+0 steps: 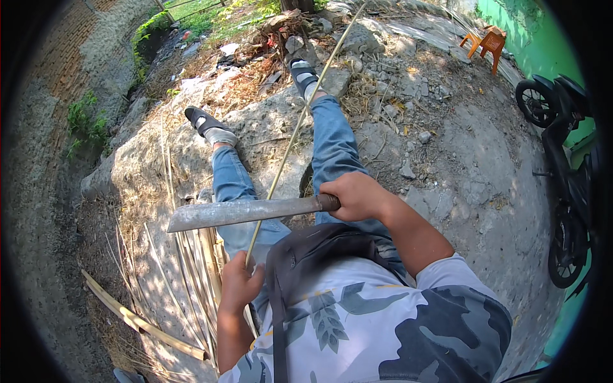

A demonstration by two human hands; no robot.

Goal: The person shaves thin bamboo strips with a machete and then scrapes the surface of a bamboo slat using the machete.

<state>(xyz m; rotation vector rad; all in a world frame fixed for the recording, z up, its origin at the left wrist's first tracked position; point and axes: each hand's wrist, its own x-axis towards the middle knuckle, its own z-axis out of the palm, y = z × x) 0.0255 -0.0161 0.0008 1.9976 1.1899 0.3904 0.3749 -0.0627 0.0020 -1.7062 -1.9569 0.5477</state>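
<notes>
My right hand (359,195) is closed round the dark handle of a machete (249,211). Its broad grey blade points left across my thighs and crosses over a long, thin bamboo strip (288,148). The near end of that strip is in my left hand (240,281), whose fingers are wrapped round it. From there the strip slants up and away, between my legs and past my right foot, toward the top of the view. Whether the blade touches the strip, I cannot tell.
Several pale bamboo strips (191,271) lie by my left thigh, with a split bamboo piece (143,324) further left. Rubble and dry straw (233,102) cover the ground near my feet. A motorbike (565,172) and an orange plastic chair (491,46) stand at the right by a green wall (525,39).
</notes>
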